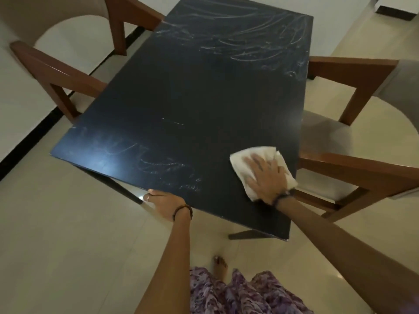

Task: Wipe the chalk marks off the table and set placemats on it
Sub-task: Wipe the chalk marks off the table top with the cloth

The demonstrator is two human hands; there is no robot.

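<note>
A black rectangular table (192, 98) fills the middle of the view. White chalk marks (244, 39) cover its far end, and fainter chalk scribbles (167, 166) lie near the front edge. My right hand (265, 177) presses flat on a white cloth (254, 155) at the table's near right side. My left hand (163, 200) grips the table's front edge, fingers curled over it. No placemats are in view.
A wooden chair with a pale seat (353, 159) stands tight against the table's right side. Two wooden chairs (56, 71) stand along the left side. A cream tiled floor (68, 245) surrounds the table, and my bare foot (220, 266) is below the front edge.
</note>
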